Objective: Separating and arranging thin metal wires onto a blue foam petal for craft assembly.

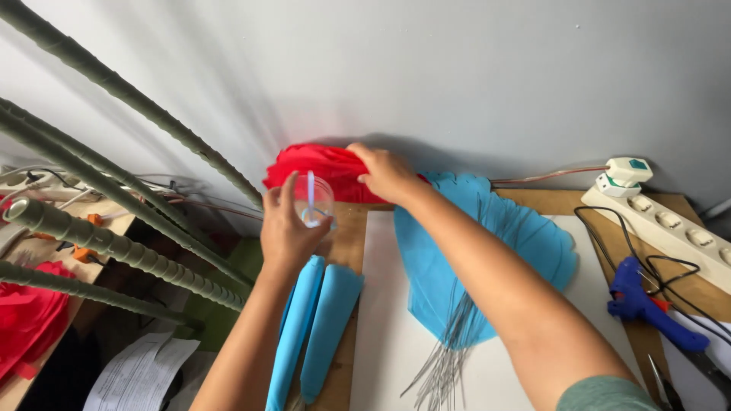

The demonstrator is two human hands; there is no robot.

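My left hand (288, 228) holds a small clear plastic cup (313, 199) with a thin white stick in it, raised above the table's left edge. My right hand (387, 173) reaches to the back of the table and grips a bunch of red crepe paper (316, 169) against the wall. Under my right forearm lies a fan of blue paper petals (525, 236) with several thin metal wires (445, 350) trailing toward me. Two rolled blue paper cones (320, 320) lie below my left wrist.
A white sheet (388, 320) covers a wooden table (349, 243). A blue glue gun (647, 304) and a cream power strip (670, 224) with a plug sit at right, scissors (666, 388) near the corner. Thick green wrapped stems (114, 243) cross the left; red paper (27, 320) lies lower left.
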